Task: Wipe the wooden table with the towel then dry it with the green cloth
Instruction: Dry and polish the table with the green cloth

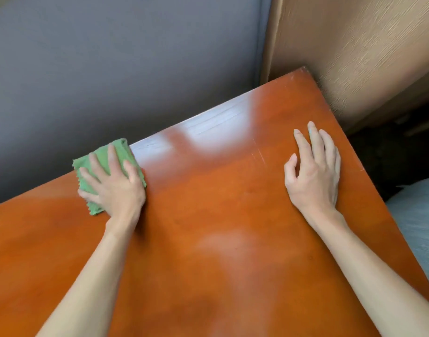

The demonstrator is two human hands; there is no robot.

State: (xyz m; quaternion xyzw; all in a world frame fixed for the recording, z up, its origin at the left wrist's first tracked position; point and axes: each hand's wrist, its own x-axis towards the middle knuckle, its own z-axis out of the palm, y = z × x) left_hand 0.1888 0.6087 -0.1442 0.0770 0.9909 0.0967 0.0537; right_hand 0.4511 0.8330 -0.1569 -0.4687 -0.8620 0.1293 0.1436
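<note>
Head view: I see the left hand (112, 184) pressing the green cloth (104, 155) flat, fingers spread, at the far edge of the wooden table (208, 239).
The folded cloth's long axis runs from the table's far edge back toward me, one corner just over that edge. My right hand (314, 171) rests on the table with fingers relaxed, holding nothing, near its right edge. Bare glossy surface lies between the hands.
</note>
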